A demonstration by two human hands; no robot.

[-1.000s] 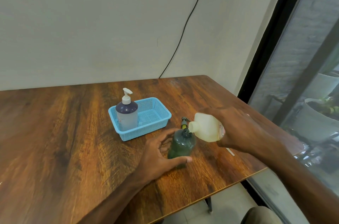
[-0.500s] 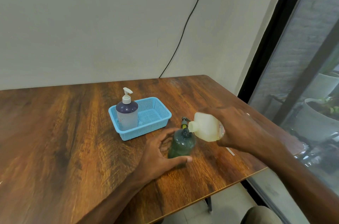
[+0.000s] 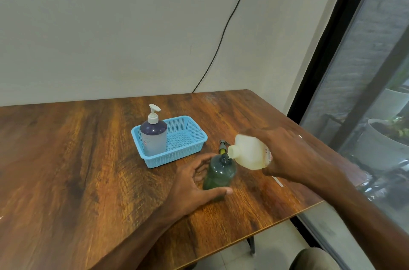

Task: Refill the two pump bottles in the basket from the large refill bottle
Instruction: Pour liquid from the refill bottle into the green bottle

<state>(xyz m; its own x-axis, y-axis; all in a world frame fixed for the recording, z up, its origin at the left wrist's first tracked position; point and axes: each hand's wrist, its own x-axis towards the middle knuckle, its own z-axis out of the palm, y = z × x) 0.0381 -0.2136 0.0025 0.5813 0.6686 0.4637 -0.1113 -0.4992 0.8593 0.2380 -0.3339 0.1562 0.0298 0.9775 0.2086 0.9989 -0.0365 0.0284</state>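
Observation:
A dark green pump bottle (image 3: 218,175) stands on the wooden table (image 3: 66,170) with its pump top off. My left hand (image 3: 192,188) wraps around its lower part. My right hand (image 3: 285,154) grips the pale yellow refill bottle (image 3: 249,152), tipped on its side with its mouth right over the green bottle's neck. The removed pump head (image 3: 222,147) lies just behind the green bottle. A blue mesh basket (image 3: 188,137) sits behind, holding a dark purple pump bottle (image 3: 153,137) with a white pump at its left end.
The table's right and front edges run close to my hands. A glass window (image 3: 365,92) with a black frame is at the right. A black cable (image 3: 223,33) hangs down the wall behind. A thin white strip (image 3: 277,182) lies under my right wrist.
Almost nothing differs; the refill bottle stays tipped at the green bottle's neck and both hands hold their places.

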